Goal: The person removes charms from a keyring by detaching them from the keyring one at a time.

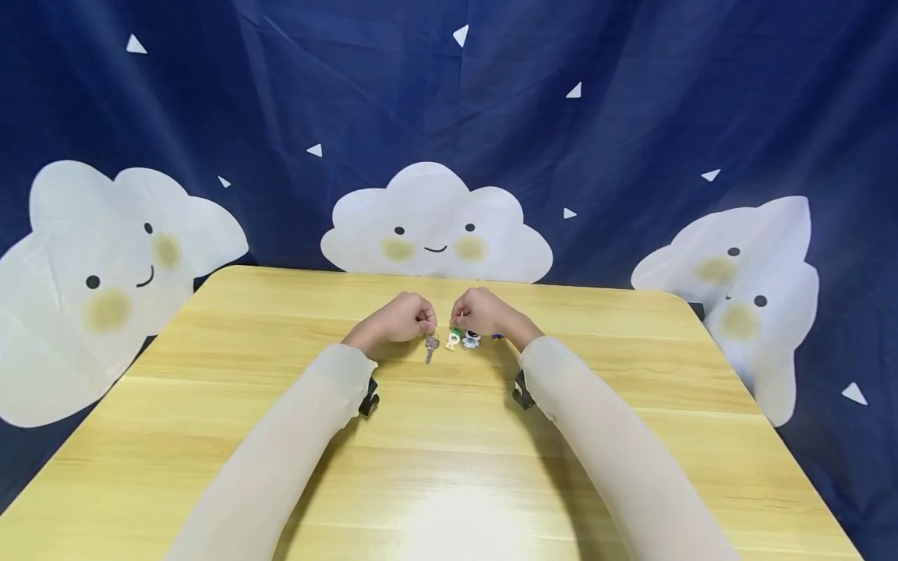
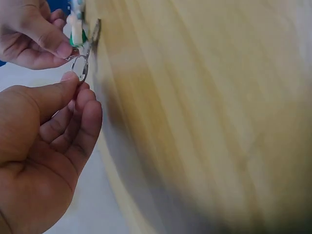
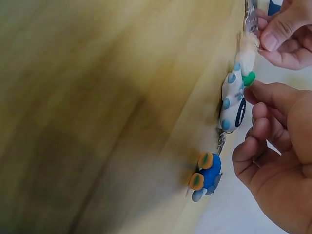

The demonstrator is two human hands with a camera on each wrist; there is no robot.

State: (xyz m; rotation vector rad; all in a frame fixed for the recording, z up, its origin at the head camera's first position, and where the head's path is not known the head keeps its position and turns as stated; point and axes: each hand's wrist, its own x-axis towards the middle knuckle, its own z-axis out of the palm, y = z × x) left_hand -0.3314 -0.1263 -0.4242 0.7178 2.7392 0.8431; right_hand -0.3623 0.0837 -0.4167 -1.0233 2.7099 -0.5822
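Observation:
My left hand point(image 1: 407, 318) pinches a metal key ring point(image 2: 80, 69) between thumb and fingertips. A silver key point(image 1: 430, 348) hangs at the ring, just over the wooden table. Close by on the right, my right hand point(image 1: 486, 313) pinches the small metal link of a white charm with a green top point(image 3: 248, 61); thumb and finger hide part of the link. The link meets or nearly meets the ring; I cannot tell whether it is threaded on. Beside the white charm is a white astronaut charm point(image 3: 233, 101) with pale blue spots and a dark visor.
A blue charm with orange feet point(image 3: 209, 171) and a short chain lies on the table point(image 1: 449, 436) to the right of the astronaut charm, partly behind my right wrist in the head view. Behind the table hangs a dark blue curtain point(image 1: 393, 93) with white clouds.

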